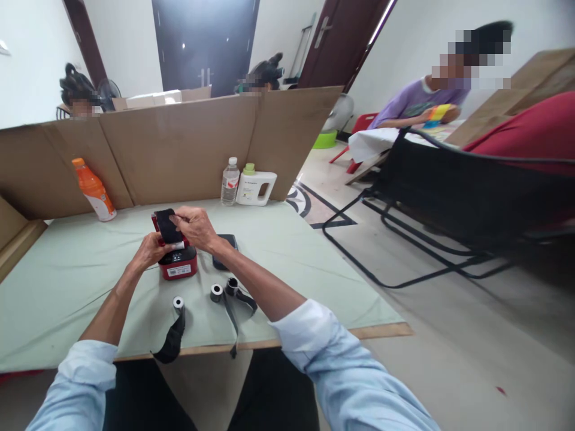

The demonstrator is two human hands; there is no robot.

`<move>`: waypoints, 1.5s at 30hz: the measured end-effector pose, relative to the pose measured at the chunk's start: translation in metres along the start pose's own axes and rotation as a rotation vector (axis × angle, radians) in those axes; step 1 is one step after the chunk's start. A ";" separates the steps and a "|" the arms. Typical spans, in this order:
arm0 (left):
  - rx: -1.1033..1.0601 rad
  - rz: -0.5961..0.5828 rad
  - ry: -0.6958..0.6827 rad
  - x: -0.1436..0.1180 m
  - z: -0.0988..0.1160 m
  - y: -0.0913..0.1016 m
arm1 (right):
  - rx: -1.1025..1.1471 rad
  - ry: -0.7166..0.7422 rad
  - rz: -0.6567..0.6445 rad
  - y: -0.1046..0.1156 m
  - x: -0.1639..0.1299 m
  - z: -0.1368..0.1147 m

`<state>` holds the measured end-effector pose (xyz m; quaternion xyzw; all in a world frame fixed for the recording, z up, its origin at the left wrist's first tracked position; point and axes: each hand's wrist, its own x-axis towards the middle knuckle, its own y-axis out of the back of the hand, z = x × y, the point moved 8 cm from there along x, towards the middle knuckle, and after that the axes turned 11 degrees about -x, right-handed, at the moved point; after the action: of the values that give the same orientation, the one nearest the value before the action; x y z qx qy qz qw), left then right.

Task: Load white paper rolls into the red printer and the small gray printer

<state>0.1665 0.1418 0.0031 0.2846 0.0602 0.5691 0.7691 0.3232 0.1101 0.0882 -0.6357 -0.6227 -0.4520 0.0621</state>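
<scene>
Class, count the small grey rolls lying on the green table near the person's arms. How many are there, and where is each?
3. One roll lies below the red device; two sit together, one and the other, beside the right forearm. Others may be hidden behind the arms.

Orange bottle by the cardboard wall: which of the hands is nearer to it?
Left. The left hand is at the red box, on the orange bottle's side; the right hand is farther away.

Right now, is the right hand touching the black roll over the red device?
Touching. The head view shows the right hand with its fingers pinching the black roll above the red device.
</scene>
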 end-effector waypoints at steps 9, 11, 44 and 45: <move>-0.301 0.010 -0.062 -0.009 0.023 0.008 | 0.091 0.070 0.099 0.037 -0.002 -0.035; -0.278 0.033 -0.062 -0.012 0.027 0.015 | 0.104 0.086 0.101 0.044 -0.009 -0.041; 0.694 -0.741 -0.372 -0.027 0.140 -0.234 | -0.156 -0.638 0.003 0.148 -0.310 0.064; 0.712 -0.769 -0.357 -0.027 0.134 -0.238 | -0.161 -0.625 -0.017 0.144 -0.312 0.064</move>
<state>0.4129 0.0221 -0.0122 0.5767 0.2171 0.1348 0.7760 0.5348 -0.1093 -0.0825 -0.7414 -0.5790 -0.2833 -0.1866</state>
